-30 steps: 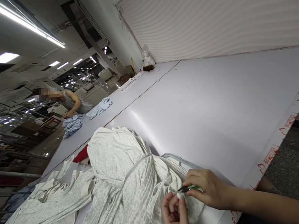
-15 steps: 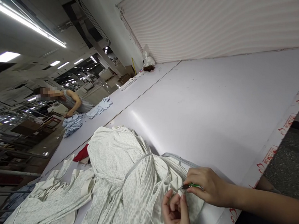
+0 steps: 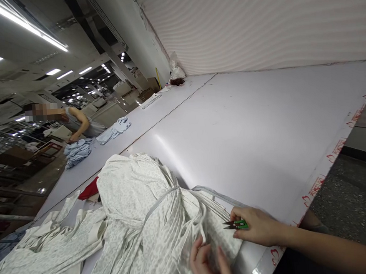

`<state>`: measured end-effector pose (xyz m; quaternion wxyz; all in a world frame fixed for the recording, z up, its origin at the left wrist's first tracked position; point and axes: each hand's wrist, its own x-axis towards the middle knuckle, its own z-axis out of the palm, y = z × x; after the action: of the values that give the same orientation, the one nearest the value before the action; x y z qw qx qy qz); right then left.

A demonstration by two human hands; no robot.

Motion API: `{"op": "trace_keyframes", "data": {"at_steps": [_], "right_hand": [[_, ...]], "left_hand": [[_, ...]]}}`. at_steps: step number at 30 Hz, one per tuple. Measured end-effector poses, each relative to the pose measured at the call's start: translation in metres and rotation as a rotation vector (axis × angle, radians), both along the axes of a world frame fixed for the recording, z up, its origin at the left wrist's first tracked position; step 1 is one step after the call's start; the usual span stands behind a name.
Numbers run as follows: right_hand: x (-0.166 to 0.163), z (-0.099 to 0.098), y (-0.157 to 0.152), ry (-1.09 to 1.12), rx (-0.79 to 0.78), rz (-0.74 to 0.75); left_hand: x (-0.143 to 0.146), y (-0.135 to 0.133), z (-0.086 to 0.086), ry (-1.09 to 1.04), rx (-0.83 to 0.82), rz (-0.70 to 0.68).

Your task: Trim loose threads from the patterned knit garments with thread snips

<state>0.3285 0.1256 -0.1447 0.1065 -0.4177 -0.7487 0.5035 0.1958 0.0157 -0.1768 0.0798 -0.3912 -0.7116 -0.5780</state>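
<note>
My right hand [image 3: 255,228] is closed around green-handled thread snips [image 3: 238,224], whose dark blades point left and stand slightly apart. My left hand [image 3: 209,264] is at the lower edge of the view, thumb and fingers apart, with nothing visible between them. Its fingertips are right by the edge of a pale leopard-print garment bundle [image 3: 160,222]; whether they touch it I cannot tell. A grey strip [image 3: 162,203] cinches the bundle around its middle. The blades are over the bundle's right-hand layers, apart from my left hand.
Another pale printed garment [image 3: 49,250] is spread to the left, near a red cloth [image 3: 89,188]. Across the white table [image 3: 248,128], a co-worker [image 3: 81,121] handles light blue garments [image 3: 77,152]. A clear plastic bag [image 3: 175,66] stands at the far end by the wall.
My hands have drawn apart: the left has opened its fingers and shifted left and down. The snips have come away from the fabric edge, and their blades now show apart.
</note>
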Motion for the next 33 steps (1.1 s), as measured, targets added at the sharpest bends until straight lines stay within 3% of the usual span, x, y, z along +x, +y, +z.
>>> {"op": "trace_keyframes", "data": {"at_steps": [3, 6, 9, 14, 18, 30, 33], "right_hand": [[-0.004, -0.007, -0.003, 0.064, -0.070, -0.036], [-0.007, -0.010, -0.004, 0.270, -0.208, -0.044], [-0.002, -0.006, -0.002, 0.323, -0.218, -0.006], [0.021, 0.007, -0.003, 0.275, 0.113, 0.136], [0.026, 0.010, -0.003, 0.285, 0.248, 0.192], [0.018, 0.013, -0.001, 0.273, 0.253, 0.170], [0.016, 0.013, -0.001, 0.280, 0.241, 0.181]], "left_hand": [[0.000, -0.002, -0.014, 0.446, -0.150, -0.208], [0.000, -0.002, -0.020, 0.590, -0.193, -0.281], [0.003, -0.001, -0.018, 0.528, -0.102, -0.287], [0.010, 0.000, -0.013, 0.362, 0.078, -0.241], [0.010, 0.002, -0.008, 0.372, 0.131, -0.201], [-0.007, -0.001, 0.000, 0.522, 0.120, -0.232], [0.002, -0.001, 0.002, 0.392, 0.116, -0.187]]}}
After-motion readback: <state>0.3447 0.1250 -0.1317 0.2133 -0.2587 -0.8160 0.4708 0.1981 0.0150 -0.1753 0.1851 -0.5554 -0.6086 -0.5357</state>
